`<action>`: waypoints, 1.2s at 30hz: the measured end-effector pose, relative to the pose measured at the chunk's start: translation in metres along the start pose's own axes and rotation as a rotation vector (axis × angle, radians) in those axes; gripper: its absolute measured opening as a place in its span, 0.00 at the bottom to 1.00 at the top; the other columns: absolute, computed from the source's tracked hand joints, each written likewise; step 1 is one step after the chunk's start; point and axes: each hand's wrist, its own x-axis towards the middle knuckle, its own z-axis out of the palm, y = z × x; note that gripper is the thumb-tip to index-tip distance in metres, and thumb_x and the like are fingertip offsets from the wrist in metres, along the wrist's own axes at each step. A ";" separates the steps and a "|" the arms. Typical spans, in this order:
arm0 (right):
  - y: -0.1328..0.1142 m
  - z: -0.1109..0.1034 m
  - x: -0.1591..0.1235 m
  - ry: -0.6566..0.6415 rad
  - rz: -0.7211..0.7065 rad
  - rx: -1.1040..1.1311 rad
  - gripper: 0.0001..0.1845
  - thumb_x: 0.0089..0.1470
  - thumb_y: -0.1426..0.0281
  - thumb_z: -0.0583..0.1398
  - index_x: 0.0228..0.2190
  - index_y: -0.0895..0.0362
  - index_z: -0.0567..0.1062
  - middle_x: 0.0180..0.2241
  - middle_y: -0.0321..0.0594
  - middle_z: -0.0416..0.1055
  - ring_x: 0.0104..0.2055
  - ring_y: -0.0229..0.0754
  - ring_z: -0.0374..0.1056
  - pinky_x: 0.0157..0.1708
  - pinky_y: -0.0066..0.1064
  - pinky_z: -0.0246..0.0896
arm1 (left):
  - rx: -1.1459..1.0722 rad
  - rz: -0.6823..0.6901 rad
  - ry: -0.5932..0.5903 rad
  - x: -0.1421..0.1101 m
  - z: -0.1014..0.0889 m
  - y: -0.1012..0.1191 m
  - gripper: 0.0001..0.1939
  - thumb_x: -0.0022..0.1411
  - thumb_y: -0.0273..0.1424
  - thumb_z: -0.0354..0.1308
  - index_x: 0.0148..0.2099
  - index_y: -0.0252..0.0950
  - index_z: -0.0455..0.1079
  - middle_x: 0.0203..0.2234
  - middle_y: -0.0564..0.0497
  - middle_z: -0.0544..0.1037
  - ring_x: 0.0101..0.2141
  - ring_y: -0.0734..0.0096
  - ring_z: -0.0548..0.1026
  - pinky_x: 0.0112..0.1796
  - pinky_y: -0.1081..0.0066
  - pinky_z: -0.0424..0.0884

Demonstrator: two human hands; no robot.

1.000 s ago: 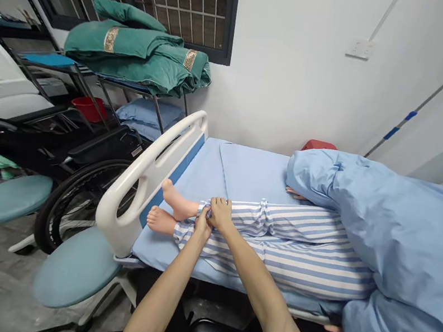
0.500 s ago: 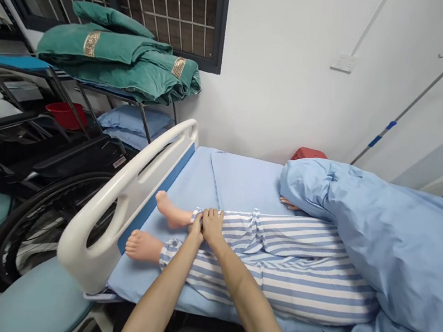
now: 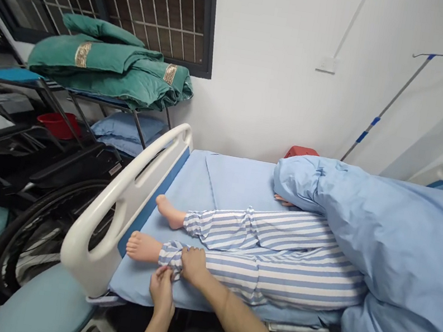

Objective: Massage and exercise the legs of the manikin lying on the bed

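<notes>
A manikin in blue-and-white striped trousers (image 3: 293, 271) lies on the bed, with its near foot (image 3: 143, 247) and far foot (image 3: 170, 212) bare. My right hand (image 3: 193, 265) is wrapped over the near trouser leg just above its gathered cuff. Beside it, on the near side of the shin, my left hand (image 3: 161, 291) is closed, its fingertips pinching the cuff's lower edge. The far trouser leg (image 3: 220, 227) lies rumpled, with no hand on it. A light blue quilt (image 3: 405, 236) is heaped over the manikin's upper body, hiding it apart from its hands.
The white footboard (image 3: 135, 174) rises close to the feet. To its left are a wheelchair (image 3: 44, 233) and a teal stool (image 3: 44, 300). Folded green bedding (image 3: 106, 64) lies on a rack below the window. An IV pole (image 3: 388, 106) stands near the wall.
Both hands have moved from the far trouser leg toward me to the near one. They were together before and are now slightly apart. The view has shifted a little.
</notes>
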 end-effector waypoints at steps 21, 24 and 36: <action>0.142 -0.336 -0.222 1.059 0.236 0.031 0.19 0.59 0.60 0.51 0.49 0.57 0.60 0.40 0.48 0.72 0.42 0.51 0.70 0.40 0.37 0.62 | -0.248 0.815 -0.753 -0.271 0.283 0.242 0.32 0.44 0.43 0.69 0.47 0.37 0.62 0.43 0.48 0.73 0.46 0.63 0.74 0.47 0.64 0.72; 0.175 -0.359 -0.267 1.222 0.261 0.009 0.20 0.60 0.60 0.50 0.49 0.59 0.60 0.39 0.48 0.71 0.42 0.52 0.68 0.40 0.39 0.62 | -0.198 0.899 -0.856 -0.327 0.306 0.252 0.35 0.44 0.44 0.70 0.51 0.40 0.59 0.46 0.48 0.72 0.53 0.59 0.70 0.53 0.60 0.67; 0.113 -0.298 -0.153 0.858 0.194 0.027 0.20 0.59 0.60 0.51 0.49 0.59 0.63 0.41 0.51 0.73 0.43 0.53 0.69 0.42 0.37 0.60 | -0.215 0.728 -0.660 -0.186 0.254 0.219 0.30 0.46 0.41 0.69 0.47 0.35 0.62 0.42 0.46 0.75 0.43 0.66 0.75 0.46 0.66 0.72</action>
